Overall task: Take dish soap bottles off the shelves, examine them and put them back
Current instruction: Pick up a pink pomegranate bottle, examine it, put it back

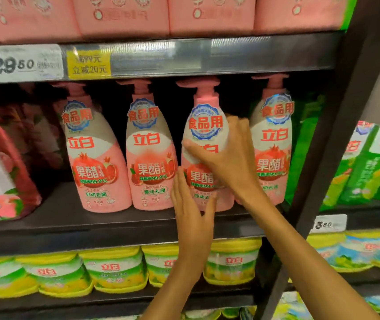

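Centre of the frame: right hand (232, 158) fingers wrap the third pink bottle (205, 135), standing on the shelf (92, 218); left hand (191, 204) rests flat against it; lifting or reseating, unclear

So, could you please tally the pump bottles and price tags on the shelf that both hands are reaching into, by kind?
Pink pump bottles: 4, namely the leftmost, the second, the third, gripped by the right hand and touched by the left hand, and the fourth.
White price tag: 1
Yellow promo tag: 1
Total: 6
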The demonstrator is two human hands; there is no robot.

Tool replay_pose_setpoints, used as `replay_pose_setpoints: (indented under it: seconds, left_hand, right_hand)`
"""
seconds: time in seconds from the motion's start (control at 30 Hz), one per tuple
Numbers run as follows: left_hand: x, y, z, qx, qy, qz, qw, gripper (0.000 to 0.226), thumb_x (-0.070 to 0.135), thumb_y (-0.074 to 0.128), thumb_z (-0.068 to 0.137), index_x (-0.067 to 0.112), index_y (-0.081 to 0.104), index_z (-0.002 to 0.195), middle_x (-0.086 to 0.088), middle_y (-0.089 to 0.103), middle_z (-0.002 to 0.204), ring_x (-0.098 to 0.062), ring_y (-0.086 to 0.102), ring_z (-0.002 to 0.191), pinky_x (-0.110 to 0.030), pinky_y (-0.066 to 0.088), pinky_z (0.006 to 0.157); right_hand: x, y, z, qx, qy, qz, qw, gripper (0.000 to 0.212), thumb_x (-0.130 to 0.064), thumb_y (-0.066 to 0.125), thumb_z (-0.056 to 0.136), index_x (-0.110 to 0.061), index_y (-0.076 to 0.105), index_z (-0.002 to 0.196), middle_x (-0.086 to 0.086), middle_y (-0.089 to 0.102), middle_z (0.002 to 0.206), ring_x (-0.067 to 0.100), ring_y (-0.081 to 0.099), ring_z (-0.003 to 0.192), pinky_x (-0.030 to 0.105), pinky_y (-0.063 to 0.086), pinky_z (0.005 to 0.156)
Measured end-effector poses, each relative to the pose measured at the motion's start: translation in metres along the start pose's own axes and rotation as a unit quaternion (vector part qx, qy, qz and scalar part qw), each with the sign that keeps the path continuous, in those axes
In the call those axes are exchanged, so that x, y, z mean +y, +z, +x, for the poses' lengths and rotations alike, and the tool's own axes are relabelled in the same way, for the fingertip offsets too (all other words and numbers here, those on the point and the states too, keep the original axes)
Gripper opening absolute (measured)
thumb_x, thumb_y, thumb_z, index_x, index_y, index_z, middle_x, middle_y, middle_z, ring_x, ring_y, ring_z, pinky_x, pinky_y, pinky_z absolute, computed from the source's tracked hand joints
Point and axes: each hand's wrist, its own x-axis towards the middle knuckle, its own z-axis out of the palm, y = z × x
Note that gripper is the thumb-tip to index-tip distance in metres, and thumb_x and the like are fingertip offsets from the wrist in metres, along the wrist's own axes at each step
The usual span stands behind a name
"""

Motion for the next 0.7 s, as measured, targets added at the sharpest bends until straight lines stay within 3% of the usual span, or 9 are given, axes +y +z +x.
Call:
replay_pose_setpoints:
  seconds: [0.1,0.2,0.33,0.43,0.5,0.6,0.7]
  left_hand:
    - [-0.002,-0.008,-0.002,-0.001,0.002,-0.013,1.0,0.073,0.024,0.062,0.089,0.022,0.019,0.148,0.006,0.023,0.155,-0.006,0.019,0.143,-0.022,0.021,0.116]
    - [0.001,-0.019,-0.006,-0.005,0.002,-0.038,0.999,0.072,0.037,0.061,0.083,0.029,0.026,0.145,0.005,0.033,0.151,-0.01,0.031,0.139,-0.038,0.033,0.113]
    - [0.003,-0.043,-0.01,-0.043,-0.023,-0.095,0.994,0.083,0.051,0.077,0.069,0.035,0.034,0.139,0.01,0.045,0.138,0.001,0.046,0.124,-0.02,0.047,0.097]
    - [0.011,-0.054,-0.015,-0.125,-0.102,-0.184,0.97,0.08,0.064,0.078,0.051,0.035,0.05,0.121,0.016,0.067,0.109,0.0,0.064,0.102,-0.013,0.052,0.074]
    - [0.016,-0.057,-0.021,-0.126,-0.123,-0.221,0.959,0.06,0.055,0.08,0.055,0.029,0.06,0.106,0.012,0.074,0.093,-0.006,0.07,0.088,-0.014,0.053,0.065]
    - [0.026,-0.064,-0.027,-0.114,-0.15,-0.257,0.948,0.04,0.043,0.082,0.065,0.023,0.067,0.096,0.003,0.076,0.088,-0.013,0.073,0.082,-0.019,0.055,0.061]
    - [0.036,-0.077,-0.031,-0.151,-0.214,-0.281,0.923,0.04,0.054,0.075,0.062,0.027,0.074,0.092,-0.004,0.076,0.095,-0.02,0.072,0.09,-0.03,0.056,0.07]
  right_hand:
    - [-0.004,-0.004,-0.002,-0.034,0.008,0.073,0.997,0.067,-0.044,0.082,0.068,-0.01,0.046,0.112,-0.004,0.057,0.101,0.013,0.06,0.095,0.036,0.053,0.082]
    - [-0.006,-0.013,-0.007,-0.031,-0.007,0.115,0.993,0.062,-0.038,0.083,0.069,-0.013,0.047,0.113,-0.021,0.057,0.094,0.001,0.063,0.086,0.033,0.057,0.079]
    - [-0.008,-0.026,-0.022,-0.022,0.049,0.243,0.968,0.055,-0.028,0.085,0.069,-0.012,0.055,0.112,-0.006,0.069,0.098,0.008,0.07,0.087,0.028,0.058,0.074]
    - [-0.016,-0.033,-0.031,-0.041,0.111,0.345,0.931,0.044,-0.031,0.081,0.068,-0.013,0.061,0.104,-0.002,0.074,0.087,0.012,0.073,0.078,0.021,0.056,0.064]
    - [-0.022,-0.035,-0.034,-0.055,0.148,0.373,0.914,0.042,-0.034,0.082,0.07,-0.013,0.064,0.102,0.001,0.076,0.086,0.016,0.074,0.077,0.024,0.057,0.064]
    - [-0.025,-0.041,-0.034,-0.098,0.197,0.415,0.883,0.03,-0.037,0.072,0.078,-0.017,0.068,0.101,0.005,0.076,0.092,0.02,0.074,0.084,0.031,0.059,0.071]
    - [-0.023,-0.049,-0.034,-0.174,0.243,0.523,0.798,0.022,-0.037,0.062,0.078,-0.025,0.079,0.087,0.004,0.076,0.095,0.018,0.073,0.09,0.032,0.059,0.075]
